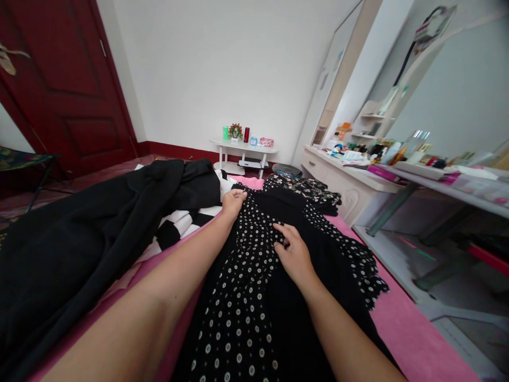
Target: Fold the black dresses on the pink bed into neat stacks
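A black dress with white polka dots lies spread lengthwise on a pink bed cover. My left hand is closed on the dress's far top edge, fingers curled into the fabric. My right hand rests on the middle of the dress, its fingers pinching a fold of the dotted cloth. Both forearms stretch out over the bed.
A heap of black clothing and a black-and-white striped piece lie to the left. A floral garment sits beyond the dress. A cluttered white dresser with a mirror stands right, a small white table by the wall, a red door left.
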